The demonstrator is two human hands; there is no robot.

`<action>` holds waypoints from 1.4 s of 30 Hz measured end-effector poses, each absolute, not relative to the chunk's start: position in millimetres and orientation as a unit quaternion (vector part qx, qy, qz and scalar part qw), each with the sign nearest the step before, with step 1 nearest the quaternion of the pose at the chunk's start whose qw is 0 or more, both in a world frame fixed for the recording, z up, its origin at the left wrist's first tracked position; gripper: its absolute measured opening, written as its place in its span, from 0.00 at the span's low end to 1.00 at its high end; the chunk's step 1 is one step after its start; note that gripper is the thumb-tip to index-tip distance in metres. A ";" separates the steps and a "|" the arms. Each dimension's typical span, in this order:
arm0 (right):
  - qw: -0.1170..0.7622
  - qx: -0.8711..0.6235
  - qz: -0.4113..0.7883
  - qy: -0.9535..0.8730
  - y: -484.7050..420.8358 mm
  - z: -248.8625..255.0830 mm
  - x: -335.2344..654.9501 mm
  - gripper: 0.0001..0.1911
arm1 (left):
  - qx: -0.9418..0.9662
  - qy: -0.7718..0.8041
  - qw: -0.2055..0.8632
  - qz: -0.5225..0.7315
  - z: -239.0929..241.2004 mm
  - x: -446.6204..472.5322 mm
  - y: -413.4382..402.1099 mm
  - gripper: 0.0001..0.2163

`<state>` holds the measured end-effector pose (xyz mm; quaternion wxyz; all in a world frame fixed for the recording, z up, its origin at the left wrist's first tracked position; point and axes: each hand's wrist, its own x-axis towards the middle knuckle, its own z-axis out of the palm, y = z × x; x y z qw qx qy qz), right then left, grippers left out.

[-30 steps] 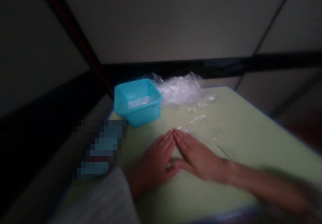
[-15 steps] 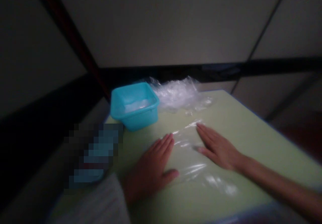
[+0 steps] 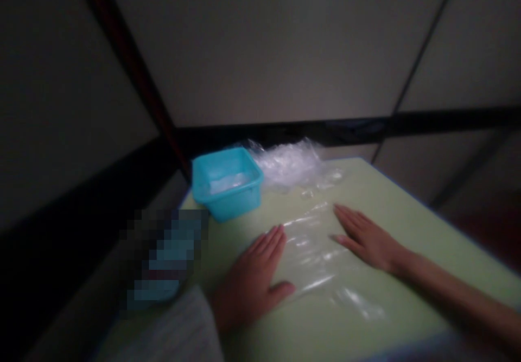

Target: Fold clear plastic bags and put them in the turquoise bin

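A clear plastic bag or sheet lies spread on the pale yellow-green tabletop, shiny with creases. My left hand rests palm down on its left side, fingers stretched forward and thumb out to the right. On the right side, my right hand is laid flat at the plastic's edge, its fingers pointing up and left. Neither hand grips anything. Beyond the left hand stands a turquoise plastic tub with some clear or whitish plastic inside.
Behind and right of the tub is a crumpled heap of clear plastic. A blurred-out bluish object lies at the table's left edge. A grey panelled wall closes off the far side.
My right hand has slid a little to the right over the plastic, away from the left hand. The left hand stays in place. The whole view has shifted slightly.
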<state>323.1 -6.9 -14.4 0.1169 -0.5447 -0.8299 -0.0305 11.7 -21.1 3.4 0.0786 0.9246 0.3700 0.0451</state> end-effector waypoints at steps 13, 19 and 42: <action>0.112 -0.395 0.071 -0.909 4.3 3.5 239.8 0.41 | 0.924 0.370 0.074 0.057 -3.9 11.2 -20.0 0.38; 0.112 -0.437 0.058 -0.891 14.0 -5.3 272.2 0.37 | 0.923 0.373 0.078 0.056 -4.8 9.5 -21.8 0.41; 0.126 -0.492 -0.010 -0.861 22.8 -15.9 306.0 0.35 | 0.914 0.390 0.101 0.040 -2.7 9.5 -25.5 0.45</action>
